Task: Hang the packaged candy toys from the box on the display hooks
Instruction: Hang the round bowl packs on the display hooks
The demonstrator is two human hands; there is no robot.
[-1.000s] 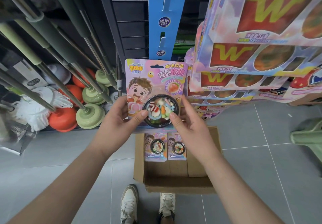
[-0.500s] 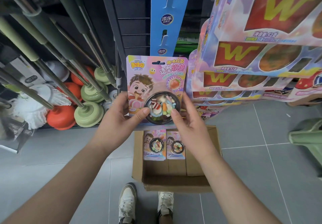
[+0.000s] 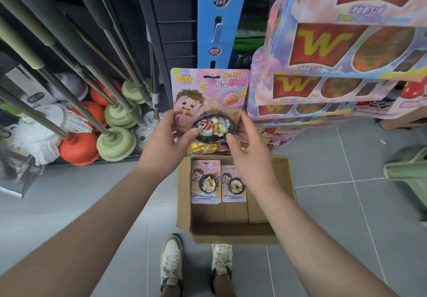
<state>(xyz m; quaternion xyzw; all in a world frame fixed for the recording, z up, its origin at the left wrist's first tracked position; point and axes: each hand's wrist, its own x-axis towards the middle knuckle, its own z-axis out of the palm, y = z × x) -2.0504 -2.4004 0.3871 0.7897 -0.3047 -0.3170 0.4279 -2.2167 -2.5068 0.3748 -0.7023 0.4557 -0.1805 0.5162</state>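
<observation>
I hold a pink carded candy toy pack (image 3: 209, 91) upright in front of me; it has a cartoon child and a black bowl blister. My left hand (image 3: 167, 141) grips its left edge, thumb on the bowl. My right hand (image 3: 247, 149) grips the right edge, thumb under the bowl. Just above the pack's hang slot hangs the blue display strip (image 3: 219, 19) with its hooks. Below, the open cardboard box (image 3: 272, 206) on the floor holds two more of the same packs (image 3: 205, 181) side by side.
Plungers with red and green cups (image 3: 115, 142) and mop handles lean at the left. Hanging W-marked candy packs (image 3: 346, 47) crowd the right. A green plastic stool (image 3: 409, 172) stands on the grey tiles at far right. My shoes (image 3: 172, 259) are beside the box.
Both hands have lifted the pack a little higher, bringing its top edge closer to the blue strip. More of the box's inside shows below.
</observation>
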